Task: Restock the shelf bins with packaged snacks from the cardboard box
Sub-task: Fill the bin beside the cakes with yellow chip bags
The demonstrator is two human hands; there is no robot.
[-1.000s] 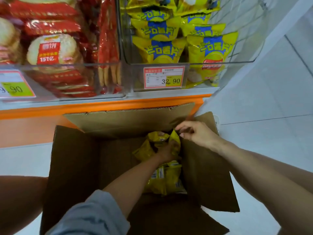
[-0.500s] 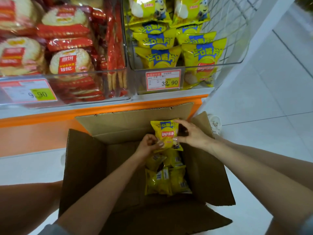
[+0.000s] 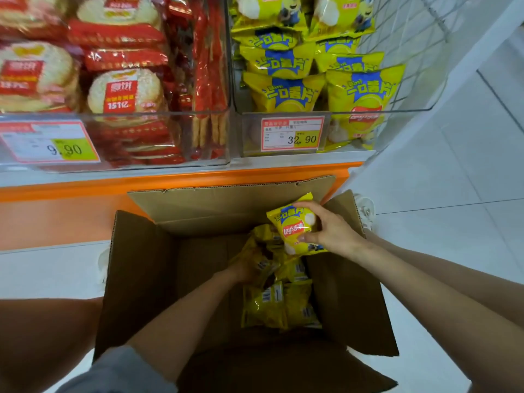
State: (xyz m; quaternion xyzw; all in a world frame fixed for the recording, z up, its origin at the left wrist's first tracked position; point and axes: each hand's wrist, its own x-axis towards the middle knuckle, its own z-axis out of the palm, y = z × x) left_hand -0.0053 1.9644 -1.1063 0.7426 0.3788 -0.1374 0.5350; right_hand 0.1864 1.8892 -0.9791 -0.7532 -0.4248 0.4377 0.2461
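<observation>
R hand grips yellow chip bag over cardboard box; L hand down among boxed bags, grip can't tell.

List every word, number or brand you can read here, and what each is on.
"Lay's": chip bag held by the right hand.
"32.90": right price tag.
"9.90": left price tag.
"151亿": rice cracker pack.
"一口薯片": yellow bags in the bin.
Small print on both tags: too small to read.
</observation>
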